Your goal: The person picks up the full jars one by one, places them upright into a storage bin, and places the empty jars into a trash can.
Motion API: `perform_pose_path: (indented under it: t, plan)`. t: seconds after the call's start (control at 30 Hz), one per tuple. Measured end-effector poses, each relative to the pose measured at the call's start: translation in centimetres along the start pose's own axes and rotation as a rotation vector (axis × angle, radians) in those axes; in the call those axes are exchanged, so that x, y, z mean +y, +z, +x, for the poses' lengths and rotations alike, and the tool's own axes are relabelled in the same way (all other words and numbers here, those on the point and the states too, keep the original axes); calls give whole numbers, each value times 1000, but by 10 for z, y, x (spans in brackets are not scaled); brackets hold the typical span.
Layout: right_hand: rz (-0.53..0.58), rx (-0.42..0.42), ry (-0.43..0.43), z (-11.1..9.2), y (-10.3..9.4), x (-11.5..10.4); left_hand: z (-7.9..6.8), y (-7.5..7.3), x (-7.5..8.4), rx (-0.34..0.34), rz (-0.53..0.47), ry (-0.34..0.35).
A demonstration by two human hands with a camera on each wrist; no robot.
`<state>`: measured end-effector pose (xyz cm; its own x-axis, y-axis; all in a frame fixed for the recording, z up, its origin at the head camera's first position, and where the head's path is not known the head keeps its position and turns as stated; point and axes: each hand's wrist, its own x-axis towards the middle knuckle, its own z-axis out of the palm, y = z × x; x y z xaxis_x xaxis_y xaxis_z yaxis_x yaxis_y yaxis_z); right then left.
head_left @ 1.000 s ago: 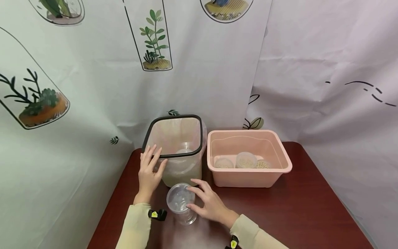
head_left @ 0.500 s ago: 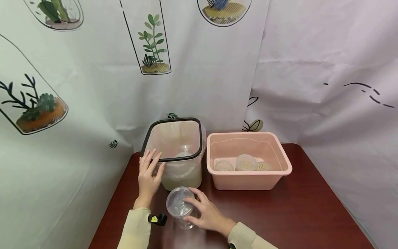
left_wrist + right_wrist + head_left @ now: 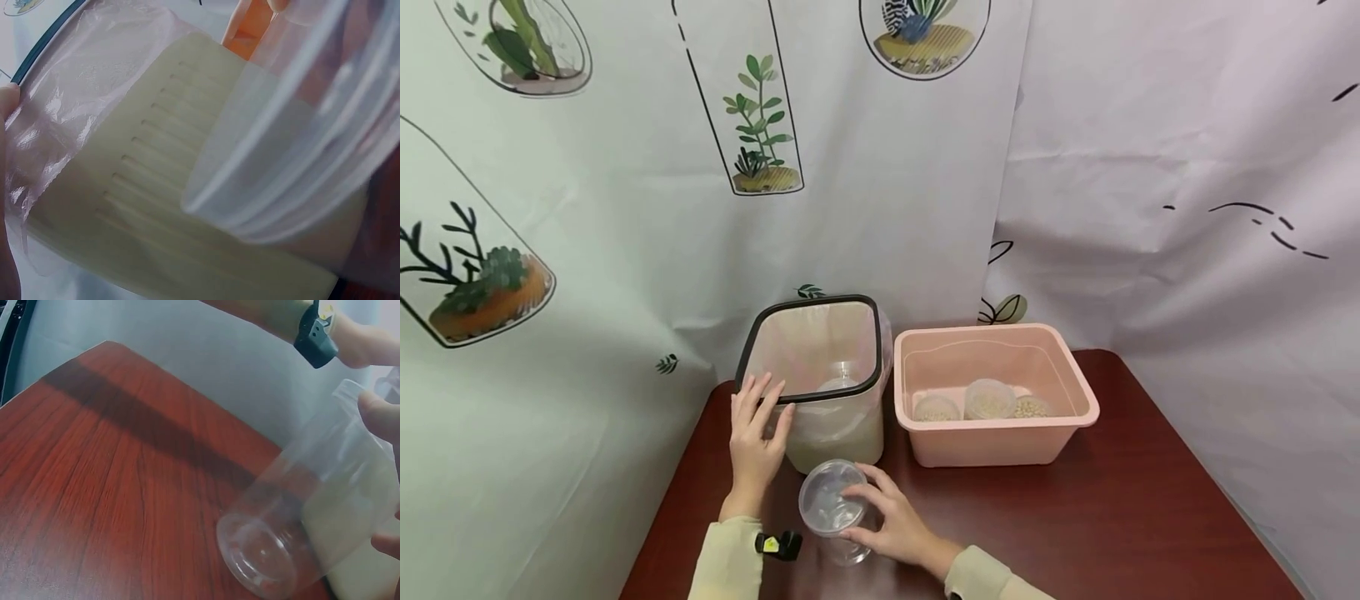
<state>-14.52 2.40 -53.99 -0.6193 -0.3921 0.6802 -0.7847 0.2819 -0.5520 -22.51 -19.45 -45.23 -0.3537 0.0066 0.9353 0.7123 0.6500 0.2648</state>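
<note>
A clear plastic jar [image 3: 831,500] stands on the table in front of the bin. My right hand [image 3: 891,518] grips its right side near the top, thumb nearer me and fingers on the far side. In the right wrist view, the thumb [image 3: 380,415] lies by the jar's rim and the round base [image 3: 256,556] shows through the clear wall. My left hand [image 3: 755,446] rests with extended fingers on the front left rim of the bin [image 3: 842,437]. The left wrist view shows the bin's ribbed pale wall [image 3: 150,181], partly behind the jar [image 3: 294,137].
A thin pinkish bag [image 3: 94,75] lines the bin, its edge folded outside under the black rim. Another clear container [image 3: 841,379] lies inside. To the right, a pink tub [image 3: 985,450] holds clear containers [image 3: 990,400] of small beige grains. Printed cloth [image 3: 887,217] hangs behind the dark red table [image 3: 1120,517].
My right hand's fingers have come in from beside the jar to grip it. My left hand stays at the bin's rim. The head view has tipped slightly upward.
</note>
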Motion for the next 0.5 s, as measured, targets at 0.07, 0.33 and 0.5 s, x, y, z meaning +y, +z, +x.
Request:
perform_pose_path:
  t: [0.07,0.33,0.5]
  plan:
    - [-1,17,-16,-1,0,0,-2,-1,1,-4,8,-4]
    - [-19,43,-19,1,-9,0,-1,-1,0,0,6,-10]
    - [-31,60,-26,3,-16,0,-1,0,0,5,6,-13]
